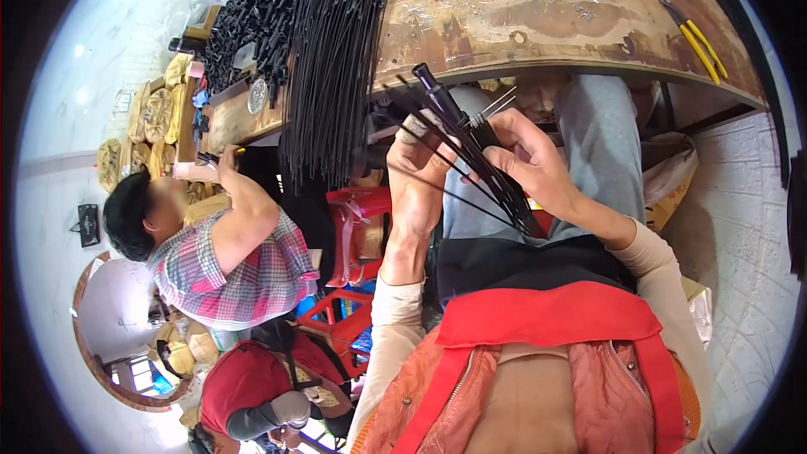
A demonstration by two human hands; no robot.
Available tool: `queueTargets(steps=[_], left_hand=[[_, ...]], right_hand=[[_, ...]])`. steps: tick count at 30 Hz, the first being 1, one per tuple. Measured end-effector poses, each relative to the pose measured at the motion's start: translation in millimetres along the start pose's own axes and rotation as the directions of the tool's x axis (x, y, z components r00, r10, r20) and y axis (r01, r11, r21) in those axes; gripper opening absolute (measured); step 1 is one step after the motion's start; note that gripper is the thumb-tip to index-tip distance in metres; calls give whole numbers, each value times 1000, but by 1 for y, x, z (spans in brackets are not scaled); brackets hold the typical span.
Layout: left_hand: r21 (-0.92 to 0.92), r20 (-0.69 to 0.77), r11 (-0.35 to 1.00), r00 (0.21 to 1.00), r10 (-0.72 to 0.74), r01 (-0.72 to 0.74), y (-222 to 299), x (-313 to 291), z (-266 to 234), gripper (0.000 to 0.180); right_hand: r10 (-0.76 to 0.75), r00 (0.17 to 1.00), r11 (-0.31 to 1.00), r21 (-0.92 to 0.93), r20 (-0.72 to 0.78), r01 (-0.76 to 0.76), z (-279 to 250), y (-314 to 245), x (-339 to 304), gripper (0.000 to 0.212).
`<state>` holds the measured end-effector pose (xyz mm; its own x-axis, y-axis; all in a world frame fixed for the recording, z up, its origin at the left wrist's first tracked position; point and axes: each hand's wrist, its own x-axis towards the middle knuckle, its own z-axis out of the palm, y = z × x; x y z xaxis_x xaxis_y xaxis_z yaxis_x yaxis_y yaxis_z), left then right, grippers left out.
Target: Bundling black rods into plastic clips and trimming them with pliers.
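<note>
left hand: fingers gripping thin black rods | right hand: fingers pinching same rods | yellow-handled pliers: table, far right

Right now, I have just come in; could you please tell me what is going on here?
The person's left hand and right hand hold a bundle of thin black rods in front of the wooden bench. A thicker black tube sticks up between them. Many long black rods hang over the bench edge, and yellow-handled pliers lie at the right. At the left, a co-worker in a checked shirt handles something too small to tell.
</note>
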<state>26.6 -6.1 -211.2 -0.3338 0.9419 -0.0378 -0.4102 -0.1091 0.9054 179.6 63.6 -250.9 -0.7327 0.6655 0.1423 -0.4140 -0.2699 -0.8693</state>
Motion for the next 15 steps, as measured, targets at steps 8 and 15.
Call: queueTargets(steps=[8,15], left_hand=[[-47,45,996,996,-75,77,3,6,-11,34],[-53,43,992,993,-113,115,7,15,-18,39]], right_hand=[[66,998,998,-17,14,-65,-6,4,9,12],[123,989,982,133,77,-132,-10,13,26,11]])
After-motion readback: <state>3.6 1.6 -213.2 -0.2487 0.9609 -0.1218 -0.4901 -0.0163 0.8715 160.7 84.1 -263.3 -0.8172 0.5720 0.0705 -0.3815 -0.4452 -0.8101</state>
